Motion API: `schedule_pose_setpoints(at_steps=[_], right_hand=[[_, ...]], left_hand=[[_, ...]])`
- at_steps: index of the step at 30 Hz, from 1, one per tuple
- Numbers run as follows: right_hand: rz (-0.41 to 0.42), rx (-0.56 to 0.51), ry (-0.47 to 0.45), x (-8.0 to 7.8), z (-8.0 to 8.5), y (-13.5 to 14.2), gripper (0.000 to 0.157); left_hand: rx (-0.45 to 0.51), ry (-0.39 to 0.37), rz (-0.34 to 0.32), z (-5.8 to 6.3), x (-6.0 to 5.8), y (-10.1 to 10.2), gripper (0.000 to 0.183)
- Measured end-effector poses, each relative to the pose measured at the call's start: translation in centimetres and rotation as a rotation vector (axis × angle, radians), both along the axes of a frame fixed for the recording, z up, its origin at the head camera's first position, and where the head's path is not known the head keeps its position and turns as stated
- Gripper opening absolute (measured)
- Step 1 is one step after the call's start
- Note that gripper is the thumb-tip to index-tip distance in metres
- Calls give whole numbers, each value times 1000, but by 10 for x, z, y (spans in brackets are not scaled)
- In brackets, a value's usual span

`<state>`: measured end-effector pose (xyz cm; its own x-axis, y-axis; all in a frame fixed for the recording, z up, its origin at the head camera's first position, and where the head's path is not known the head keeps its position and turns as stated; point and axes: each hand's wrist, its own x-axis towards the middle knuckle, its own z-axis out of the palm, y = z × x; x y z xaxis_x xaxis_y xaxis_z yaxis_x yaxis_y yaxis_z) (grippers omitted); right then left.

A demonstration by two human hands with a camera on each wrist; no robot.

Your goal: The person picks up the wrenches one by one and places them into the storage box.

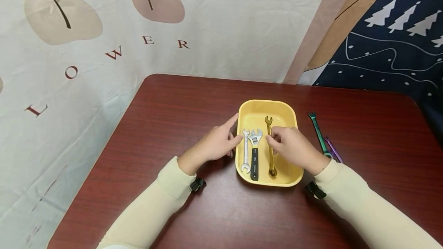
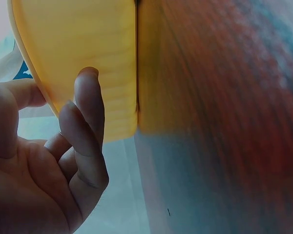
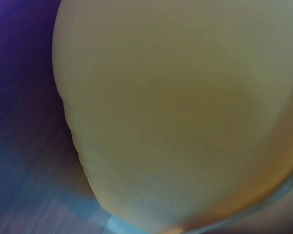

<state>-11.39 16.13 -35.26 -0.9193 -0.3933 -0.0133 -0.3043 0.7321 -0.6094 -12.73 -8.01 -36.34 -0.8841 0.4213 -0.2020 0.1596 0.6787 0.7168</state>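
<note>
A yellow tray (image 1: 268,183) stands on the table, holding a silver open-end wrench (image 1: 246,151), an adjustable wrench (image 1: 254,160) with a black handle, and a gold combination wrench (image 1: 271,160). My right hand (image 1: 294,145) reaches over the tray's right side and pinches the gold wrench near its middle. At the left wall, my left hand (image 1: 216,141) holds the tray, thumb over the rim and other fingers outside. The left wrist view shows these fingers (image 2: 88,97) beside the outer wall. Yellow tray wall (image 3: 161,107) fills most of the right wrist view, hiding the right fingers.
Right of the tray, a green wrench (image 1: 317,131) and a purple wrench (image 1: 333,150) lie on the dark red table (image 1: 194,107), partly covered by the right forearm. A printed cloth (image 1: 225,22) hangs behind the table's far edge.
</note>
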Motion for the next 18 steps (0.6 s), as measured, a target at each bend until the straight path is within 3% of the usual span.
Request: schedule_pose_setpoints(at_steps=[18], right_hand=[[2, -2, 1, 1, -6, -7, 28]], left_hand=[[14, -9, 0, 0, 1, -1, 78]])
